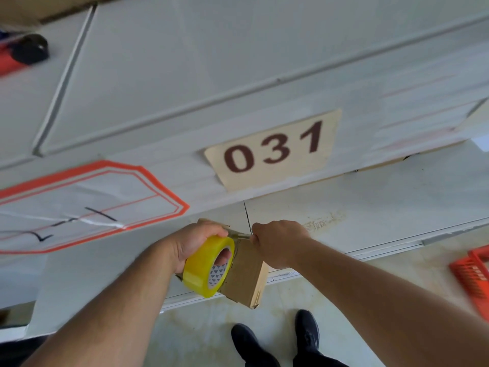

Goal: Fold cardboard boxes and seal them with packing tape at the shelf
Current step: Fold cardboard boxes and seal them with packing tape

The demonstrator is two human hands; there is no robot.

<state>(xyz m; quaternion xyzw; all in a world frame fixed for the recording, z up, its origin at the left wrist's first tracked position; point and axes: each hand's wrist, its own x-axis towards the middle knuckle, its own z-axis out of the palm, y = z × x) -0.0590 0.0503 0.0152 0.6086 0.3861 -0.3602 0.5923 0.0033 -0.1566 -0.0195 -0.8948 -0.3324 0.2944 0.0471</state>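
A small brown cardboard box (244, 276) is held in the air in front of the white shelf (185, 123), tilted with one corner pointing down. My left hand (197, 243) grips a yellow roll of packing tape (205, 268), fingers through its core, pressed against the box's left side. A short strip of tape (239, 235) runs from the roll across the box's top edge. My right hand (277, 241) pinches the end of that strip, fingers closed at the box's upper right.
A tan label reading 031 (275, 149) is stuck on the shelf edge. An orange-bordered paper label (87, 205) lies to the left. An orange plastic basket (473, 279) sits on the floor at right. A black and red tool (26, 51) lies at upper left. My black shoes (275, 340) are below.
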